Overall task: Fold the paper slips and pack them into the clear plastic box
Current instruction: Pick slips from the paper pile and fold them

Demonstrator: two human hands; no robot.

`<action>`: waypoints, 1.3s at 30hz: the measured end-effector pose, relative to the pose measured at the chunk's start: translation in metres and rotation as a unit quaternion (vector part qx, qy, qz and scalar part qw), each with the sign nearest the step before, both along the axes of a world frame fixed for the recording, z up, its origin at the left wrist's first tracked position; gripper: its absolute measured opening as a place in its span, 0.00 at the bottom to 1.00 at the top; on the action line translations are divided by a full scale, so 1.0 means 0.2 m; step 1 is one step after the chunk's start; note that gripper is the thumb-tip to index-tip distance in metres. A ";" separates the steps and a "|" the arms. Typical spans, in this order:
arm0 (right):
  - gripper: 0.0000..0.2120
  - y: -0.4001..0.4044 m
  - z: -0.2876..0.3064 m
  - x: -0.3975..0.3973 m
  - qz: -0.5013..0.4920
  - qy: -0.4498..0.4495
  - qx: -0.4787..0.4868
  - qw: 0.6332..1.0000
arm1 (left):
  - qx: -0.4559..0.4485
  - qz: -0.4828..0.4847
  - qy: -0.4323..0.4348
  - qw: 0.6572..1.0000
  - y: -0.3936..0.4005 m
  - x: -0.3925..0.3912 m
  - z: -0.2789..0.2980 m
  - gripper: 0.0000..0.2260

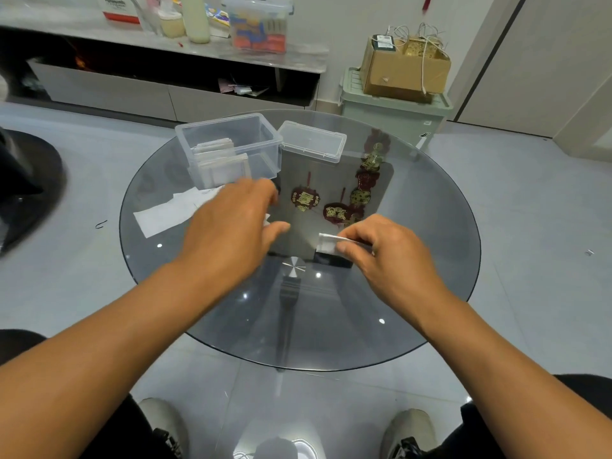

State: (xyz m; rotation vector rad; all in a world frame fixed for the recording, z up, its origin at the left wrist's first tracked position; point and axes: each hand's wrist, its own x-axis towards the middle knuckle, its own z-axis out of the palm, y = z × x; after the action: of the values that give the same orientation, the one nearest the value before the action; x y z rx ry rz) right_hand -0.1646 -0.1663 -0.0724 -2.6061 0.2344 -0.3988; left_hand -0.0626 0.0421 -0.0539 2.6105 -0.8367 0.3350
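Paper slip (328, 244), small, white, folded: pinched between thumb and fingers of right hand (390, 250), just above the round glass desk (430, 293). Left hand (231, 223) over desk near loose slips (165, 213); fingers loosely spread, blurred. Clear plastic box (265, 140) at far side, folded slips (218, 160) stacked inside. Lid (311, 140) touching box's right side.
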 end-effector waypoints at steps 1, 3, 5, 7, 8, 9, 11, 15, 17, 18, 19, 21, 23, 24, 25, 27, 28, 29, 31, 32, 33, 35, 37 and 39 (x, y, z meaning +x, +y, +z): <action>0.04 0.00 0.00 0.00 -0.007 0.027 0.007 1.000 | 0.026 0.021 -0.003 0.999 0.02 0.03 0.00 0.18; 0.05 -0.01 -0.01 0.01 -0.018 0.044 0.033 0.998 | 0.072 0.050 0.029 0.996 0.05 0.07 -0.01 0.22; 0.04 -0.01 -0.02 0.00 -0.027 0.032 0.066 0.997 | 0.117 0.061 0.061 0.989 0.05 0.08 -0.04 0.24; 0.03 -0.01 -0.02 0.00 -0.039 0.022 0.113 0.993 | 0.134 0.060 0.067 0.987 0.05 0.09 -0.06 0.23; 0.03 0.00 -0.02 0.00 -0.043 0.017 0.134 0.990 | 0.132 0.059 0.066 0.987 0.05 0.09 -0.06 0.21; 0.04 0.00 -0.02 0.00 -0.047 0.010 0.154 0.987 | 0.131 0.059 0.062 0.988 0.05 0.10 -0.06 0.20; 0.05 0.01 -0.03 0.00 -0.048 0.000 0.190 0.981 | 0.141 0.057 0.052 0.987 0.04 0.11 -0.06 0.17; 0.05 0.02 -0.04 0.00 -0.045 -0.001 0.233 0.971 | 0.150 0.031 0.038 0.987 0.03 0.13 -0.07 0.15; 0.05 0.02 -0.04 0.00 -0.046 -0.003 0.248 0.968 | 0.163 0.010 0.016 0.986 0.02 0.13 -0.07 0.12; 0.05 0.02 -0.04 0.00 -0.047 -0.007 0.261 0.964 | 0.176 0.001 0.009 0.984 0.02 0.13 -0.07 0.11; 0.05 0.02 -0.04 0.00 -0.045 -0.012 0.275 0.960 | 0.187 -0.006 0.005 0.982 0.01 0.12 -0.07 0.10; 0.05 0.02 -0.03 0.00 -0.039 -0.017 0.289 0.956 | 0.193 -0.009 0.010 0.981 -0.01 0.11 -0.06 0.09; 0.05 0.02 -0.03 0.00 -0.029 -0.013 0.287 0.957 | 0.176 -0.011 0.021 0.984 -0.02 0.09 -0.05 0.09; 0.05 0.03 -0.03 0.00 -0.023 -0.012 0.287 0.958 | 0.156 -0.016 0.025 0.987 -0.02 0.09 -0.05 0.08; 0.04 0.03 -0.04 0.00 -0.019 -0.011 0.288 0.957 | 0.129 -0.024 0.027 0.991 -0.01 0.09 -0.06 0.07; 0.04 0.03 -0.04 0.00 -0.014 -0.012 0.289 0.957 | 0.060 -0.051 0.045 0.996 0.01 0.08 -0.07 0.07; 0.04 0.03 -0.04 0.01 -0.012 -0.013 0.288 0.958 | 0.020 -0.069 0.075 0.995 0.02 0.07 -0.06 0.09; 0.04 0.03 -0.04 0.01 -0.009 -0.013 0.286 0.958 | -0.023 -0.091 0.112 0.989 0.01 0.05 -0.05 0.10; 0.04 0.03 -0.04 0.01 0.011 -0.013 0.280 0.960 | -0.107 -0.124 0.160 0.973 -0.01 0.01 -0.03 0.11; 0.04 0.02 -0.04 0.01 0.025 -0.010 0.271 0.962 | -0.147 -0.130 0.182 0.964 -0.02 0.00 -0.02 0.11; 0.04 0.02 -0.04 0.01 0.040 -0.007 0.259 0.965 | -0.183 -0.132 0.210 0.951 -0.03 -0.01 -0.01 0.11; 0.03 0.01 -0.03 0.01 0.060 0.003 0.246 0.968 | -0.232 -0.141 0.269 0.924 -0.05 -0.01 -0.01 0.11; 0.03 0.02 -0.02 0.01 0.059 0.012 0.278 0.959 | -0.259 -0.154 0.313 0.900 -0.05 0.00 -0.01 0.12; 0.04 0.03 -0.02 0.00 0.053 0.015 0.314 0.948 | -0.277 -0.163 0.348 0.881 -0.05 -0.01 -0.02 0.12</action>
State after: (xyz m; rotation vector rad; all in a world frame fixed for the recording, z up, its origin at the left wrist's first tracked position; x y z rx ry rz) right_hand -0.1645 -0.1609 -0.0759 -1.9851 0.1915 -0.2003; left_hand -0.0647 0.0327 -0.0576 1.7972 -0.7469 -0.3941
